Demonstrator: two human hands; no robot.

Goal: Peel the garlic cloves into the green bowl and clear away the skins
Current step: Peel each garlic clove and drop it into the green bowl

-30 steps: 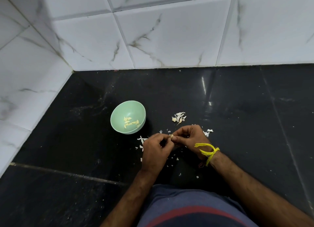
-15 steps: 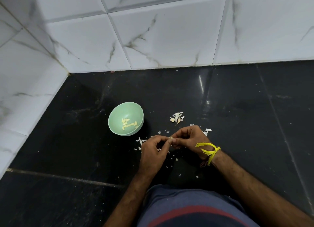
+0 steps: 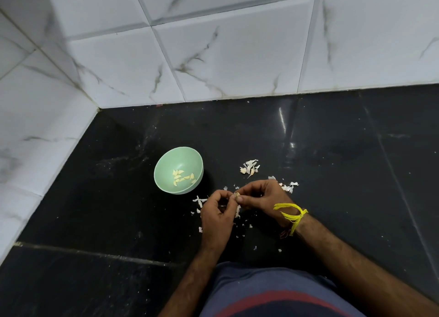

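While both hands pinch one clove, I'm mid-peel, bowl just up-left.

Left hand (image 3: 217,216) and right hand (image 3: 260,195) meet fingertip to fingertip, both pinching the garlic clove (image 3: 236,194) between them; a strip of skin (image 3: 237,210) hangs below the pinch, looks half off. My call: hold the clove steady with the right hand, pull the strip down with the left in one go, no crushing. Clove is tiny, so I can't tell how much skin is left on the far side. Green bowl (image 3: 166,160) sits near the left hand, with peeled cloves (image 3: 183,177) already inside; short carry, drop low so nothing bounces out. Loose skins (image 3: 249,167) lie scattered on the black floor (image 3: 332,162) around both hands, and beyond the right hand. I'd leave those for a final sweep once peeling ends.
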